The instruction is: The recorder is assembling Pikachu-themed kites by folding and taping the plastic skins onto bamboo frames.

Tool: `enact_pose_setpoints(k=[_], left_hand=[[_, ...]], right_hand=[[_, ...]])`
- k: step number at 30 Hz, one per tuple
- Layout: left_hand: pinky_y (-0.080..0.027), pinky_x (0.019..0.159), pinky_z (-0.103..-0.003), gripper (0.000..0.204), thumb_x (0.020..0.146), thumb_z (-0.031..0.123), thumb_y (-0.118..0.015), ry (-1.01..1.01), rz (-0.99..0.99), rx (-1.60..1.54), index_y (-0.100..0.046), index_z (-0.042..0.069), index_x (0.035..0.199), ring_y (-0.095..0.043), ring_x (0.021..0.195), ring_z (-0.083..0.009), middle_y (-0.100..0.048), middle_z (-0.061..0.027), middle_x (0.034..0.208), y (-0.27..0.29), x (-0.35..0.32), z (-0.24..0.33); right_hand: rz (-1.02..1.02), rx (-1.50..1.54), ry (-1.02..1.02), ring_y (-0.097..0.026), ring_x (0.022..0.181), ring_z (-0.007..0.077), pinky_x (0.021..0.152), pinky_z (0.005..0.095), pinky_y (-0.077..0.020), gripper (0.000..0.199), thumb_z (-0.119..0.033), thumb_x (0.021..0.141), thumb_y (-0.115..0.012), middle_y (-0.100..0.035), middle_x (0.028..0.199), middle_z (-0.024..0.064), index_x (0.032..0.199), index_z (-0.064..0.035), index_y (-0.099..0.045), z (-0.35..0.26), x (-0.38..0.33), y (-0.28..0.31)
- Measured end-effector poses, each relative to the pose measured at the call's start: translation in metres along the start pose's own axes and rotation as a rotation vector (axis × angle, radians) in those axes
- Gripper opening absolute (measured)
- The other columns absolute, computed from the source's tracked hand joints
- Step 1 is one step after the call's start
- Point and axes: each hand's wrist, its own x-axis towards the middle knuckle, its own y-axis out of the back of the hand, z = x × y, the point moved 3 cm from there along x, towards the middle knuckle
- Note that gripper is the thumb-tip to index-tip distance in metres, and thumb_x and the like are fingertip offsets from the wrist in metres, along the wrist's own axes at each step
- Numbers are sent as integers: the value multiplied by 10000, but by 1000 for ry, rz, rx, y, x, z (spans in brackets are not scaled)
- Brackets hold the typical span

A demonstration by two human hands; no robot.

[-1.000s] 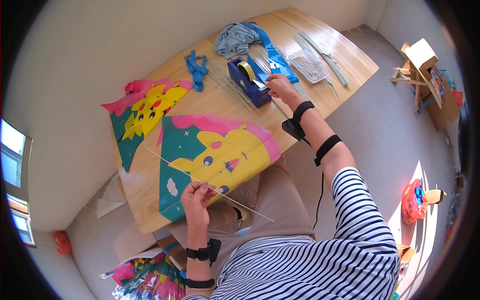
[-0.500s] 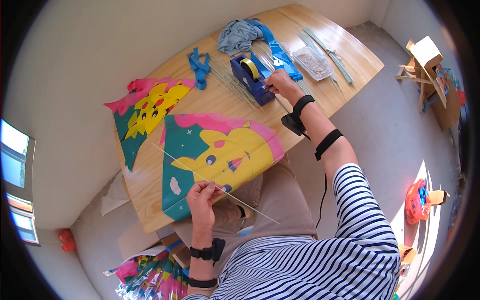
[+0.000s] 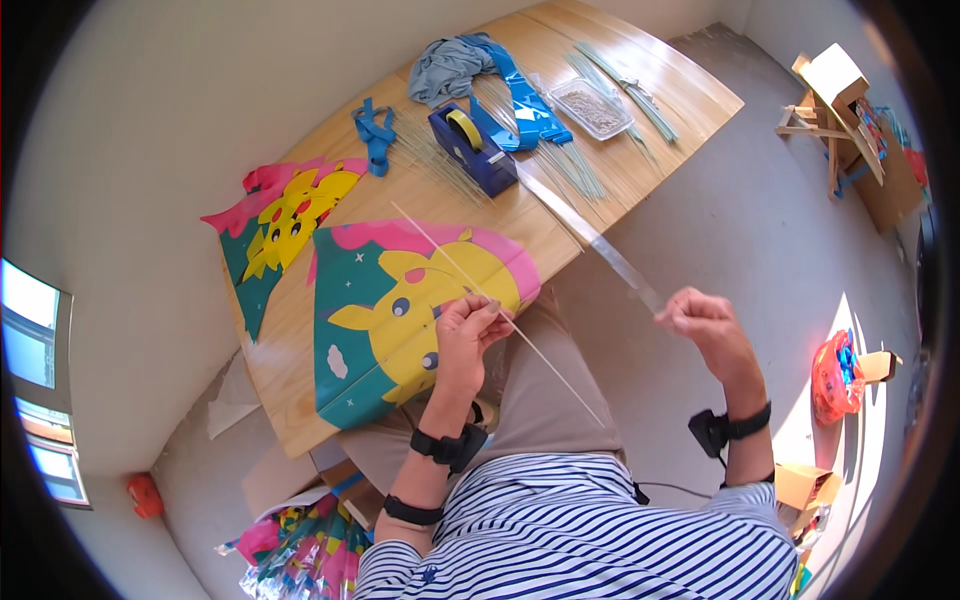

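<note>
A thin pale rod (image 3: 553,366) is pinched in the fingers of my left hand (image 3: 468,335), slanting above the kite sheet (image 3: 385,300), which is green, pink and yellow with a cartoon face. Out to the right, my right hand (image 3: 708,325) grips the free end of a clear tape strip (image 3: 590,233). The strip stretches taut back to the blue tape dispenser (image 3: 473,150) on the table, which carries a yellow-cored roll (image 3: 464,128). Past the table edge, the strip hangs over the floor.
On the wooden table (image 3: 290,400) lie a second printed sheet (image 3: 290,215), a blue strap (image 3: 374,137), grey-blue cloth (image 3: 450,72), blue film (image 3: 535,110), a plastic box of small pieces (image 3: 592,108) and several thin rods (image 3: 630,90). A red bag (image 3: 838,378) stands on the floor at right.
My right hand has moved from the dispenser toward the lower right, drawing out a long strip of tape. My left hand, with the rod, has shifted up and right.
</note>
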Motion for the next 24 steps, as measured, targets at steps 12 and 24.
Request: enact_pose_setpoints(k=[12,24], left_hand=[[-624,755,-340,36,977,61,-635,166,-142,74,-622,30,987,-722,754,-188,-741,-137,902,-94,63,-57],[-624,756,-358,45,973,36,-632,184,-148,81,-629,25,1016,-721,764,-204,-739,-155,924,-88,82,-64]], right_hand=[[214,2,-182,-612,766,121,801,288,-501,64,-47,875,-666,-628,756,12,819,-17,-654,81,-88,24],[154,149,-248,-633,731,139,736,297,-535,37,-32,882,-688,-657,781,34,865,0,-680,103,-87,25]])
